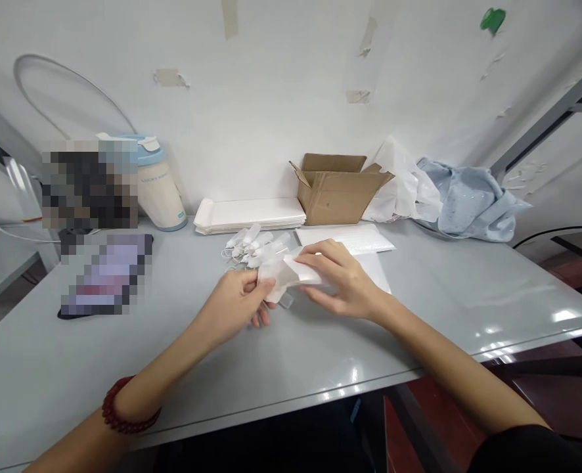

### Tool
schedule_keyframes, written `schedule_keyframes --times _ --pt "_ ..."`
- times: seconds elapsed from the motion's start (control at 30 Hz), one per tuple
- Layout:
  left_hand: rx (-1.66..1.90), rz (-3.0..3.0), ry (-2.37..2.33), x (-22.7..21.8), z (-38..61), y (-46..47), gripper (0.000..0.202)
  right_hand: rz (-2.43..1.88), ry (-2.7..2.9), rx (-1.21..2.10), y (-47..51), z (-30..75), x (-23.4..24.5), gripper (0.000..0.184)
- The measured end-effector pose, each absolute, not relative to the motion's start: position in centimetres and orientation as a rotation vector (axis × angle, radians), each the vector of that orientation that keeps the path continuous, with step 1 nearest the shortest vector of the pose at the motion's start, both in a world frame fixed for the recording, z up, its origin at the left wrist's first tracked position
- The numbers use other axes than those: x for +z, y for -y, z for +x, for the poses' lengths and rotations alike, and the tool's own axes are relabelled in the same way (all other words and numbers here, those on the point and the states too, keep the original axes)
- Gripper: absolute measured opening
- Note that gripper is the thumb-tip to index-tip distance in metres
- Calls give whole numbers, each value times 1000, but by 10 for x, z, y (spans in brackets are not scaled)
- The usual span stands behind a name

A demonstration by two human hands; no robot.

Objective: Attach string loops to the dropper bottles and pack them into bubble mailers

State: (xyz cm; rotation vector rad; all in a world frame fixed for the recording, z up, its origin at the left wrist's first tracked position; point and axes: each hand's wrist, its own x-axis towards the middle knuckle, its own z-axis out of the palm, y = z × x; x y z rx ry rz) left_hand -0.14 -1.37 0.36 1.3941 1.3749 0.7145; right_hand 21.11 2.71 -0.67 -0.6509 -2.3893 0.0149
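Observation:
Between my two hands, above the grey table, is a white padded mailer [298,270] with its flap end turned toward my left hand. My left hand [244,295] pinches the flap end between thumb and fingers. From the right, my right hand [343,279] grips the mailer's body, fingers over the top and thumb below. A small clear piece [286,301] shows just under the mailer; I cannot tell whether a hand touches it. Behind my left hand lies a loose pile of small clear plastic bottles [254,243] with white caps and loops. More white bubble mailers [353,238] lie flat behind my right hand.
A stack of white mailers [251,213] lies against the wall beside an open cardboard box [337,200]. Right of it are a white plastic bag [402,187] and a blue cloth bag [473,200]. A cream tumbler [160,190] and a blurred-out flat device [106,276] are at left.

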Motion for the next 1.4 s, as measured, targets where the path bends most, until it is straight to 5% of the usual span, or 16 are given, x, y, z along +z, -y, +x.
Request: schedule_keyframes --times 0.17,0.37,0.67,0.97,1.17,1.4 --pt "782 1315 -1339 0 -3 14 38 -729 2543 -87 -25 205 -16 61" --pt "911 1158 -1288 -1 -4 12 41 -710 2563 -286 -21 202 -20 61" --pt "1272 1827 -1373 -2 3 20 17 -627 2537 -454 -26 207 -20 37" --pt "1142 2745 -1085 -31 5 11 27 -595 2528 -595 -19 208 -15 20" --pt "1196 2398 -1266 -22 8 13 20 -590 2278 -691 -20 208 -6 12" --pt "1023 1590 -1455 19 24 -12 31 -704 1884 -730 -33 223 9 24"
